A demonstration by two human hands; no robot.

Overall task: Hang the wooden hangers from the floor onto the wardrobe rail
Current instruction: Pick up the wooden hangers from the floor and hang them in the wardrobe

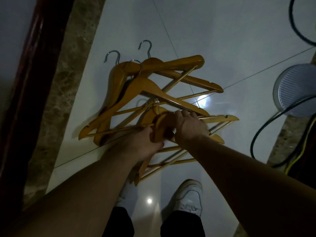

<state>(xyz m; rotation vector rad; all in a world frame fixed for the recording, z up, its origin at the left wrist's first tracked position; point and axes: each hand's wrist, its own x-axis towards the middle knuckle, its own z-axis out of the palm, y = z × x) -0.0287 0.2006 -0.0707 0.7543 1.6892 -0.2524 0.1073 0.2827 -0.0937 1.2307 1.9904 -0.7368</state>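
Several yellow-brown wooden hangers (150, 86) with metal hooks lie in a loose pile on the white tiled floor (222, 40). My left hand (145, 142) grips the curved shoulder of the nearest hangers (160, 129), a small bunch lifted at the pile's near edge. My right hand (189, 125) rests on the same bunch from the right, its fingers curled over the top near the hooks. Two steel hooks (145, 48) stick out at the far side of the pile. No wardrobe rail is in view.
A dark wooden frame (34, 65) and a marble strip (71, 69) run along the left. A round ribbed grey base (295, 89) and black cables (266, 134) lie at the right. My white shoes (188, 197) stand below the pile.
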